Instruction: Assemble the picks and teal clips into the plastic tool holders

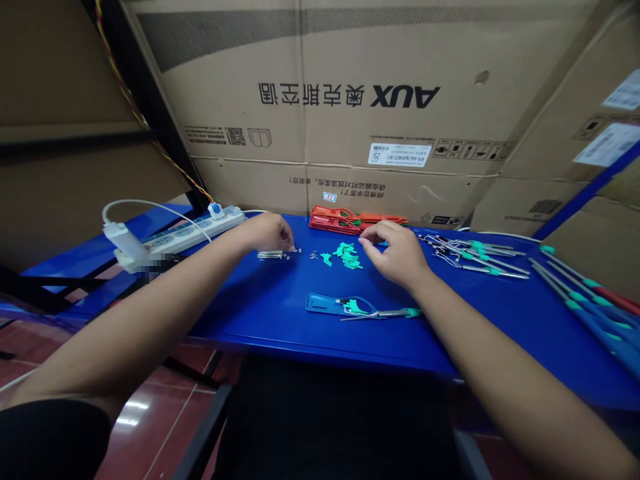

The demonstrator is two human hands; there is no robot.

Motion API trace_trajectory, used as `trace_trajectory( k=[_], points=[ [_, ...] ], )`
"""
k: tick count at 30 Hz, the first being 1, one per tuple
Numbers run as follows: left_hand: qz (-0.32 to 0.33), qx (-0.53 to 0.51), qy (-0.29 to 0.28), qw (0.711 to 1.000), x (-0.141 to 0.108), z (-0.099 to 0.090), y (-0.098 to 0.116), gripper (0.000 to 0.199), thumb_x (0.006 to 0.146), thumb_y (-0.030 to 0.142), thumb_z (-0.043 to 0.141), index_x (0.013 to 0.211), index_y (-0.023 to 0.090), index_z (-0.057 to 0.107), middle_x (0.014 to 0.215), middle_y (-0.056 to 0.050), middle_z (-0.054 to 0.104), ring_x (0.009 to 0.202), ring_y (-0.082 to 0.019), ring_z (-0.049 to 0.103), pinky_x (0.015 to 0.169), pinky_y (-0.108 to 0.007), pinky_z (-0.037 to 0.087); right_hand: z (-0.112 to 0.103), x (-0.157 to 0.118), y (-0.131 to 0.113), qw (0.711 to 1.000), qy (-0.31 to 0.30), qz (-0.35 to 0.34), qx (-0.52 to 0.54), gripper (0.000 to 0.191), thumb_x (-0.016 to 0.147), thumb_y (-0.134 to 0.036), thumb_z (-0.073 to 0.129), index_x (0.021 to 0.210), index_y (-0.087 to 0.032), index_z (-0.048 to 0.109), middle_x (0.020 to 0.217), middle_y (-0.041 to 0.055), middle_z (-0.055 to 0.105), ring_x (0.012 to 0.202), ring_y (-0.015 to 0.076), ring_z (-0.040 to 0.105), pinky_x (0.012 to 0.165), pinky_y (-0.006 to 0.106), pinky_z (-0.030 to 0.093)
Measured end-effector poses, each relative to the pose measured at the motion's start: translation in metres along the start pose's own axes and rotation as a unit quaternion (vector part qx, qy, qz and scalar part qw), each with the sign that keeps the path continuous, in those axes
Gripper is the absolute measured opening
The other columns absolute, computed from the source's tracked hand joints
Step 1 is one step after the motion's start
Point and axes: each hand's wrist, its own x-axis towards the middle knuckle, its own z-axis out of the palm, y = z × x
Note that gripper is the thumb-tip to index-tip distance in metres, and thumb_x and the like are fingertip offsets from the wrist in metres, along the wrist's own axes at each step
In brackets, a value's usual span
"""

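Observation:
My left hand [271, 233] is over the back left of the blue table, fingertips pinched together at several tiny shiny pieces [296, 251]. What the pinch holds is too small to make out. Under that hand lies a narrow metallic strip [270, 255]. My right hand [395, 252] hovers beside a heap of green plastic pieces [347, 255], its fingers loosely curved with a gap inside the curl. Tiny pins [313, 255] lie left of the heap. Nearer me, a blue plastic handle shell [320, 303] holds a green piece, wires and a metal rod [393, 313].
Orange-red handle shells [330, 219] are stacked at the back against a cardboard wall [350, 53]. Wired metal rods [480, 253] lie to the right, with blue-handled pieces [600, 313] beyond. A white power strip [185, 233] with plugs sits on the left.

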Motion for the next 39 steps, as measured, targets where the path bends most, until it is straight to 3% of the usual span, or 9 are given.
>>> trace_trajectory(
  k=[5,9,14,19,25,29,33,35,39],
  points=[
    [0.020,0.078,0.026,0.996,-0.014,0.023,-0.004,0.030,0.084,0.019,0.056,0.101,0.025,0.080,0.104,-0.007,0.072,0.101,-0.023,0.060,0.088,-0.029,0.043,0.004,-0.002,0.002,0.999,-0.049,-0.007,-0.005,0.009,0.089,-0.022,0.059,0.084,-0.020,0.066,0.085,0.0050,0.069,0.078,0.0188,0.062,0.074,0.031,0.046],
    [0.020,0.138,0.056,0.989,-0.034,0.032,0.004,0.049,0.077,0.006,0.049,0.109,0.028,0.078,0.116,-0.009,0.066,0.103,-0.028,0.054,0.085,-0.035,0.044,0.004,-0.003,0.000,0.998,-0.061,-0.016,-0.001,0.009,0.089,-0.023,0.059,0.085,-0.020,0.066,0.086,0.0048,0.068,0.077,0.0182,0.061,0.073,0.031,0.045],
    [0.014,0.164,0.029,0.986,-0.038,0.035,0.008,0.051,0.078,0.009,0.046,0.117,0.027,0.075,0.120,-0.011,0.064,0.103,-0.028,0.052,0.083,-0.036,0.044,0.005,-0.004,0.000,0.997,-0.074,-0.022,0.002,0.008,0.089,-0.023,0.059,0.086,-0.020,0.065,0.086,0.0048,0.068,0.077,0.0179,0.060,0.072,0.031,0.045],
    [0.030,0.149,0.044,0.987,-0.032,0.039,0.010,0.051,0.082,0.013,0.046,0.122,0.029,0.072,0.121,-0.010,0.063,0.105,-0.027,0.051,0.087,-0.036,0.043,0.005,-0.004,0.000,0.997,-0.076,-0.030,0.000,0.008,0.090,-0.024,0.059,0.088,-0.020,0.066,0.087,0.0045,0.068,0.077,0.0174,0.060,0.072,0.031,0.045],
    [0.033,0.142,0.057,0.988,-0.038,0.038,0.016,0.044,0.082,0.013,0.045,0.107,0.025,0.078,0.118,-0.011,0.065,0.103,-0.028,0.052,0.085,-0.037,0.043,0.004,-0.004,0.000,0.996,-0.080,-0.030,0.001,0.009,0.090,-0.024,0.059,0.088,-0.020,0.066,0.088,0.0049,0.068,0.077,0.0177,0.061,0.072,0.031,0.045],
    [0.036,0.135,0.042,0.989,-0.036,0.041,0.010,0.049,0.080,0.012,0.046,0.116,0.028,0.075,0.120,-0.009,0.066,0.108,-0.028,0.053,0.088,-0.037,0.044,0.005,-0.004,0.001,0.996,-0.079,-0.037,0.010,0.009,0.089,-0.024,0.058,0.088,-0.020,0.066,0.088,0.0059,0.069,0.078,0.0185,0.062,0.072,0.031,0.046],
    [0.062,0.057,0.091,0.992,-0.029,0.029,0.010,0.042,0.089,0.022,0.046,0.122,0.024,0.071,0.120,-0.010,0.067,0.108,-0.024,0.059,0.098,-0.036,0.044,0.005,-0.003,0.002,0.996,-0.075,-0.020,0.040,0.007,0.087,-0.021,0.059,0.085,-0.021,0.066,0.085,0.0049,0.071,0.077,0.0188,0.064,0.074,0.032,0.049],
    [0.067,0.002,0.120,0.990,-0.028,0.015,0.018,0.039,0.091,0.030,0.048,0.118,0.018,0.073,0.114,-0.010,0.071,0.101,-0.021,0.063,0.093,-0.032,0.046,0.005,-0.002,0.000,0.996,-0.068,-0.004,0.056,0.007,0.086,-0.019,0.060,0.085,-0.021,0.067,0.086,0.0042,0.073,0.079,0.0190,0.066,0.076,0.033,0.050],
    [0.083,-0.043,0.093,0.991,-0.021,-0.014,0.037,0.029,0.088,0.033,0.056,0.104,0.020,0.077,0.102,-0.003,0.076,0.086,-0.017,0.066,0.080,-0.026,0.046,0.006,-0.003,-0.005,0.993,-0.071,0.007,0.099,0.010,0.082,-0.015,0.059,0.084,-0.021,0.067,0.086,0.0026,0.074,0.079,0.0178,0.068,0.076,0.031,0.051]
  ],
)
